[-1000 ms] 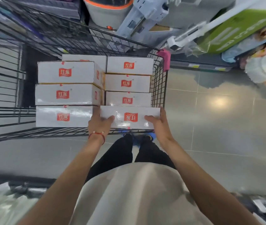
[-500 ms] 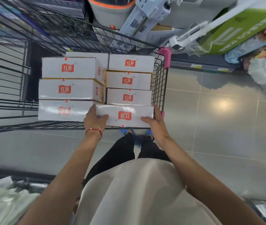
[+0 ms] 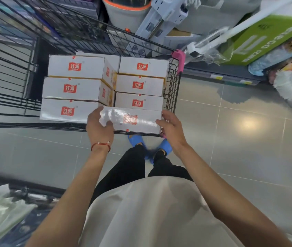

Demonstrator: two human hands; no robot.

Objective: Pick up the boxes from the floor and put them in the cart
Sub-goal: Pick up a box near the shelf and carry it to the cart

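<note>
Item: white carton box (image 3: 132, 120), red label, glossy film-wrapped top catching glare; centre of frame, at the near edge of the cart (image 3: 174, 90), in line with the right column of stacked boxes (image 3: 81, 88); whether it already rests on anything beneath cannot be told.

Handling, judged: stiff cardboard; moderate weight, going by the two-handed carry; the film is likely slippery; best taken at the two short ends, as here, palms pressing inward.

Left hand (image 3: 98, 125) — red bracelet (image 3: 101, 145) at the wrist — wraps the left end, thumb over the top; right hand (image 3: 172, 129) clasps the right end, thumb on the top edge.

Cart: black wire, pink corner cap at upper right; six like boxes in two columns, one more partly hidden behind.

Surface: grey glossy tiled floor (image 3: 239, 157), lamp reflection at right; smooth, possibly slick underfoot.

Room: shop aisle — packed goods (image 3: 266, 36) across the upper right; bagged items at lower left.
</note>
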